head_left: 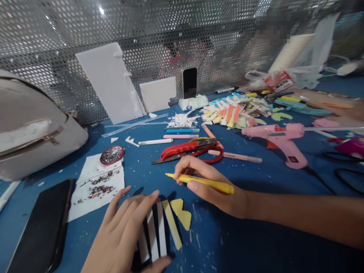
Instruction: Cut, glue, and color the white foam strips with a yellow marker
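My right hand [210, 182] grips a yellow marker [212, 183] in a writing hold, its tip pointing left above the blue table. Low in the view my left hand [125, 227] lies spread, fingers apart, over several white strips [152, 239]; it partly covers them. Just right of those strips are a yellow strip [172, 225] and small yellow cut pieces [182, 214], close to the thumb and forefinger but apart from them. Red-handled shears [182, 148] rest beyond my right hand, beside a peach marker [241, 156].
A black phone [42, 227] and a paper sheet with coloured bits [99, 185] lie left, near a beige bag [40, 129]. A pink glue gun [281, 140] sits right. Behind are a pile of coloured pieces [233, 110], a standing phone [190, 82] and white boards [109, 79].
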The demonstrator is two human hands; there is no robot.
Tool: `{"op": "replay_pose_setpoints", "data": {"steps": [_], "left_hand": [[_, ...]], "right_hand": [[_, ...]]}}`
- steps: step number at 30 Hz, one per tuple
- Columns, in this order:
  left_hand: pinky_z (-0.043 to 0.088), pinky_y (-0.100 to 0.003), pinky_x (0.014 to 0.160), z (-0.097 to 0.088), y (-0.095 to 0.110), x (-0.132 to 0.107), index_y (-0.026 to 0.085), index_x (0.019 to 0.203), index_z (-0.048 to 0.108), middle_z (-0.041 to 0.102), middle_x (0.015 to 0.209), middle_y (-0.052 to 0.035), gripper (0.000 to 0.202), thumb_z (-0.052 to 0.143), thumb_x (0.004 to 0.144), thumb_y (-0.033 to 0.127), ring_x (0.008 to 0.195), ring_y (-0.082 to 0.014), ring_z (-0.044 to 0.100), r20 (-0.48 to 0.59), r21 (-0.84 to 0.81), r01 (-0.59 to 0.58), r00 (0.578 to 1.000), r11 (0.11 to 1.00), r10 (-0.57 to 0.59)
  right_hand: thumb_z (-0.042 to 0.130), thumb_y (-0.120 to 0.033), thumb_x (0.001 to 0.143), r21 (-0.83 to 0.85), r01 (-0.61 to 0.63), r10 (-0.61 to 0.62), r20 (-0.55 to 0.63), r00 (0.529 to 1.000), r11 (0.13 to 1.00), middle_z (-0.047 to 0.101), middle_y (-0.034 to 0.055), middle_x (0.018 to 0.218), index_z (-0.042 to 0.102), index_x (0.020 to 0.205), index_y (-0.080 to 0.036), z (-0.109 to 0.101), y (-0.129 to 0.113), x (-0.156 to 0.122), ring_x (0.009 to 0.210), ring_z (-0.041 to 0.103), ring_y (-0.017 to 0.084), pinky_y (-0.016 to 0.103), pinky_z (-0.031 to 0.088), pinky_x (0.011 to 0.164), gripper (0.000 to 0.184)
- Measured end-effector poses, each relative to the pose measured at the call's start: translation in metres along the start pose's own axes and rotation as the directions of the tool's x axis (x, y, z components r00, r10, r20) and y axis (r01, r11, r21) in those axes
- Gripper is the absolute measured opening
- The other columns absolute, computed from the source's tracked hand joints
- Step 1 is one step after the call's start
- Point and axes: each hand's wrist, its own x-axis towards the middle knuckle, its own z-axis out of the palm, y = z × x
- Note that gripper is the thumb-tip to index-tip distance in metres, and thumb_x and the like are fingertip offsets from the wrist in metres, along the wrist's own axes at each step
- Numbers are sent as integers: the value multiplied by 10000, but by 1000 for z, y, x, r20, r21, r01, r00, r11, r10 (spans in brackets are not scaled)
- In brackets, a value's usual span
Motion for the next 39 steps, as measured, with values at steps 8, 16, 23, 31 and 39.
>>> {"op": "replay_pose_setpoints", "data": {"steps": [8,16,23,31,39], "left_hand": [[239,-327,1201,0,5,-1,124,1549,212,704,1199,-52,760,466,1002,587,1230,-196,606,-12,-102,55,998,993,-56],[214,-272,1214,-3,8,0,144,1574,164,693,1201,-18,815,521,985,581,1259,-155,587,-47,-187,42,998,982,-51],[251,-324,1201,-1,8,0,148,1576,168,692,1192,-40,822,538,979,575,1233,-179,605,-63,-215,28,997,976,-43],[268,-344,1198,-1,8,0,143,1574,172,698,1176,-45,819,524,981,583,1216,-188,618,-75,-200,21,997,979,-36],[329,-455,1159,-1,9,-4,152,1575,157,713,1169,-83,857,558,957,591,1211,-266,629,-37,-182,52,998,982,-60]], "right_hand": [[410,-230,982,-134,104,-90,108,990,986,601,26,792,580,883,-160,10,-13,-7,710,535,143,282,427,689,209],[460,-218,953,-277,189,-149,159,976,942,642,19,745,520,793,-190,23,-11,-14,691,558,148,301,402,711,173],[447,-187,950,-353,201,-141,188,972,914,639,22,750,516,788,-194,23,-14,-10,714,542,159,304,380,698,176],[430,-167,927,-358,184,-111,216,970,915,612,2,715,518,775,-194,25,-17,-11,706,540,158,311,377,710,178],[440,-154,893,-388,230,-147,232,962,893,573,-12,686,477,750,-205,29,-17,-15,671,496,150,296,363,673,156]]}}
